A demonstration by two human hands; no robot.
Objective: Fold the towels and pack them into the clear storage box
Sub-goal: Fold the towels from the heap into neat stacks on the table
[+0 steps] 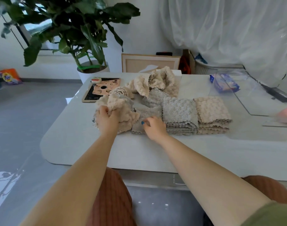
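Gripping a crumpled beige towel point(123, 110) in our left hand point(107, 119) toward the table's point(155, 152) left edge, we are pinching a grey towel point(138, 128) with our right hand point(155, 127). Pulling carelessly, we are risking toppling the folded stacks point(180, 111) just beside it. The clear storage box point(256, 95), sitting at the right edge, is running out of frame.

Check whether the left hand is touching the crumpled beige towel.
Touching: head view shows the left hand with fingers curled into the crumpled beige towel.
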